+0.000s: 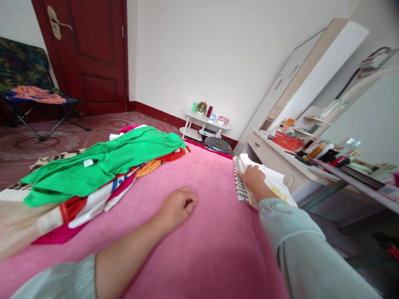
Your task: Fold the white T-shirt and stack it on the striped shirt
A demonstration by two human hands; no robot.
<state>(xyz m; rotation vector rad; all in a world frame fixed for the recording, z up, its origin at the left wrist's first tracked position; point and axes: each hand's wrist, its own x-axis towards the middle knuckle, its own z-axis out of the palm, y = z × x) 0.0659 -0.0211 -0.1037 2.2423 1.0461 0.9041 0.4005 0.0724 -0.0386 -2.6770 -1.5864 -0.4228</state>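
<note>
My left hand (179,207) is just above or on the pink bedspread (208,232), its fingers curled in with nothing visible in them. Over on the right, my right hand (252,177) lies on top of folded white clothes (274,174) at the bed's edge, fingers fairly flat. Black-and-white patterned cloth (240,187) and a yellow print show in this stack. Left of my left hand is a loose heap of clothes, with a green long-sleeved top (124,155) uppermost. Red, orange, white and magenta pieces stick out under it.
A dressing table (268,153) with a red basket (286,141), bottles and a mirror stands at the right. Beyond the bed are a small white table (202,118) and a round flat object (218,144). A folding chair (31,95) stands by the red door (90,54).
</note>
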